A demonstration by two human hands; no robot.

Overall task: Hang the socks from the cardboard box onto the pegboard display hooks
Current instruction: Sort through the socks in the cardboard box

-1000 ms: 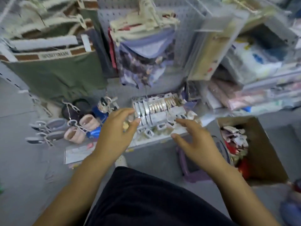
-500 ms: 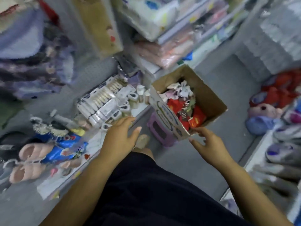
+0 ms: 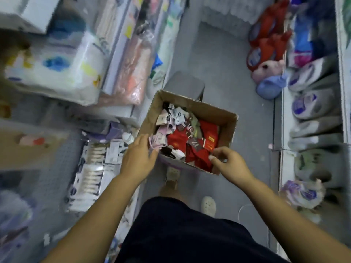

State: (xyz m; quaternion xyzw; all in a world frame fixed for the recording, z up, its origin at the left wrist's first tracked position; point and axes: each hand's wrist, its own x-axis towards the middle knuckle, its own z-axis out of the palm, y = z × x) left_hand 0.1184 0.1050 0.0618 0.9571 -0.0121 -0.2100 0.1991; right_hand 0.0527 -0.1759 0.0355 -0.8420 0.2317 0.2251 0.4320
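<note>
beside a blurred pegboard display (image 3: 62,149), a person's left hand (image 3: 139,158) hovers at the near-left corner of the cardboard box (image 3: 228,128), fingers straight and holding nothing. red, pink and white socks (image 3: 178,139) lie heaped inside it. the right hand (image 3: 230,162) curls its fingers against a red pair at the near-right rim; whether it grips cannot be told.

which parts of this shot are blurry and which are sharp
Head view: the left shelves smear with motion blur; the cardboard box and the socks in it are fairly sharp; light is flat, no hard shadows.
</note>
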